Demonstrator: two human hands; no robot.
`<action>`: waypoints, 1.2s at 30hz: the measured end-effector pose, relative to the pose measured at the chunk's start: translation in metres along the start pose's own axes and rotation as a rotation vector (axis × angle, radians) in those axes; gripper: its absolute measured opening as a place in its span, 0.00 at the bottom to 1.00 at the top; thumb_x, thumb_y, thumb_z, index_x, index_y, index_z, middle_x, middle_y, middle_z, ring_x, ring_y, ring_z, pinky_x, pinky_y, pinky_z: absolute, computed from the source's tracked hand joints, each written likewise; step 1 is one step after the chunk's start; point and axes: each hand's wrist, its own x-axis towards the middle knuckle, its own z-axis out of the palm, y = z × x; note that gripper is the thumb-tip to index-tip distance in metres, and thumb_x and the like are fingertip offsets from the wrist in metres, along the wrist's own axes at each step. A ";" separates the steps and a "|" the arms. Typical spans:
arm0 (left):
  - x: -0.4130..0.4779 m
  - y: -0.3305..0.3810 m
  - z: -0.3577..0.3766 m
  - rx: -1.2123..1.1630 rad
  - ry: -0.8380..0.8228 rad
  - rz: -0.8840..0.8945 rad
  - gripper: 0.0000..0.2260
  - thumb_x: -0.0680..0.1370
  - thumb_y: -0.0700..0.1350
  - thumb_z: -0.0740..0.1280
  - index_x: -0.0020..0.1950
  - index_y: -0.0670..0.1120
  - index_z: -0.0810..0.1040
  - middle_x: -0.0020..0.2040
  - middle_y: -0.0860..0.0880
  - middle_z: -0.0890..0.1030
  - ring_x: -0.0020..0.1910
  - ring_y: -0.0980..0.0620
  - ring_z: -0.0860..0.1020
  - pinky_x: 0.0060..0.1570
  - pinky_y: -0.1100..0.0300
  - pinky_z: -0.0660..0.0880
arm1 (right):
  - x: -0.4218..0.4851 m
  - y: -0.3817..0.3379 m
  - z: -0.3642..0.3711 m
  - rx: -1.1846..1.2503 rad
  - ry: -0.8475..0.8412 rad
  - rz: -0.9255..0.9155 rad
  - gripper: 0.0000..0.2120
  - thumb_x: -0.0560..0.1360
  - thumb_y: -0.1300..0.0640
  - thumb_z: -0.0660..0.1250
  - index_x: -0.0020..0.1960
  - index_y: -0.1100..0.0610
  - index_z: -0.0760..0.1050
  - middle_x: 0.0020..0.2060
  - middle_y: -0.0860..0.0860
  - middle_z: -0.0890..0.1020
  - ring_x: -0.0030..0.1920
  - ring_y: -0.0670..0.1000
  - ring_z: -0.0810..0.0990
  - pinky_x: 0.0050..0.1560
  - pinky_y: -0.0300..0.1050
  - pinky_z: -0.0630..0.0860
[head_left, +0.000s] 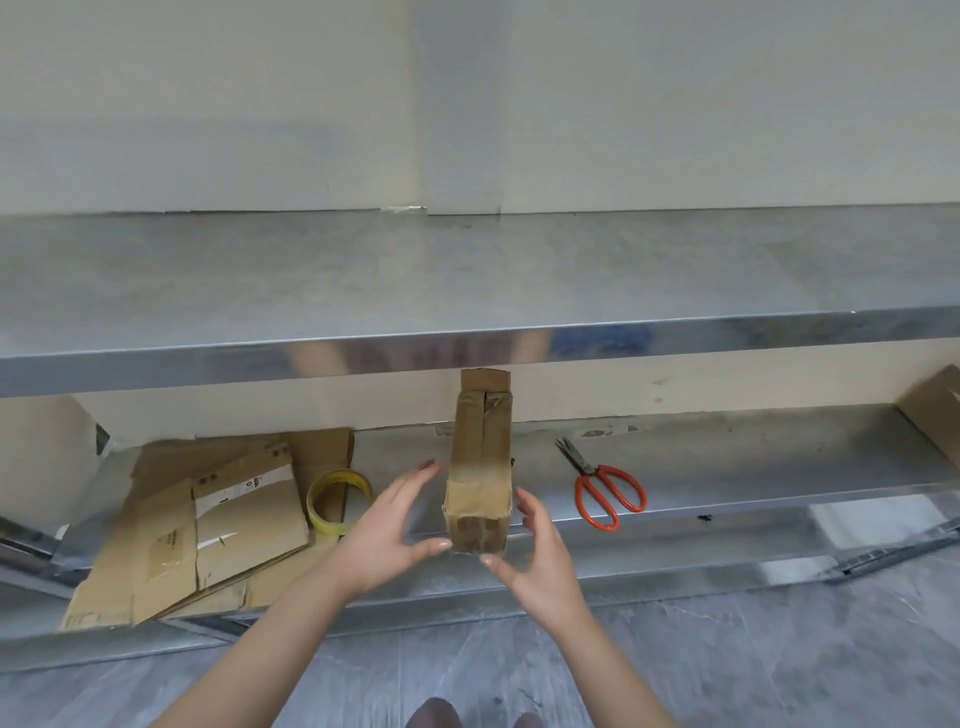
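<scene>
A steel worktable's top (467, 270) spans the view, and its front edge hides the far end of a narrow cardboard box (480, 457) on the lower shelf (727, 457). To the left of the box lie a roll of yellow tape (338, 500) and a pile of flattened cardboard (208, 525), the roll resting partly on the pile. To the right, well apart, lie orange-handled scissors (605, 491), with another cardboard piece (935, 410) at the far right end.

The left hand (395, 525) and right hand (537, 556) flank the near end of the box at the shelf's front edge. Both have their fingers spread wide and grip nothing. The thumb tips sit right at the bottom corners of the box; whether they touch it cannot be told.

The box is brown, long and slim, wrapped in glossy, wrinkled clear tape, with worn corners. The shelf and tabletop are dull brushed metal, and the floor is grey stone-patterned.
</scene>
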 end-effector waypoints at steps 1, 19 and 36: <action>0.005 0.007 0.001 -0.044 -0.007 0.008 0.42 0.70 0.67 0.68 0.77 0.62 0.50 0.76 0.60 0.56 0.74 0.63 0.55 0.72 0.63 0.54 | 0.001 -0.004 0.003 0.020 0.003 -0.010 0.41 0.66 0.48 0.78 0.73 0.43 0.60 0.68 0.36 0.70 0.68 0.39 0.68 0.67 0.43 0.68; -0.012 -0.034 -0.030 0.342 0.108 -0.054 0.40 0.71 0.70 0.62 0.78 0.58 0.51 0.79 0.54 0.54 0.78 0.51 0.52 0.75 0.47 0.54 | 0.004 -0.011 0.006 -0.007 0.078 0.019 0.27 0.79 0.57 0.66 0.74 0.46 0.61 0.59 0.37 0.77 0.61 0.39 0.75 0.52 0.21 0.68; 0.036 0.084 0.043 0.490 0.002 0.183 0.39 0.74 0.67 0.62 0.78 0.58 0.47 0.79 0.54 0.53 0.78 0.51 0.51 0.76 0.52 0.46 | -0.050 0.031 -0.113 0.099 0.345 0.079 0.28 0.79 0.58 0.65 0.75 0.48 0.60 0.61 0.40 0.76 0.60 0.37 0.73 0.51 0.18 0.64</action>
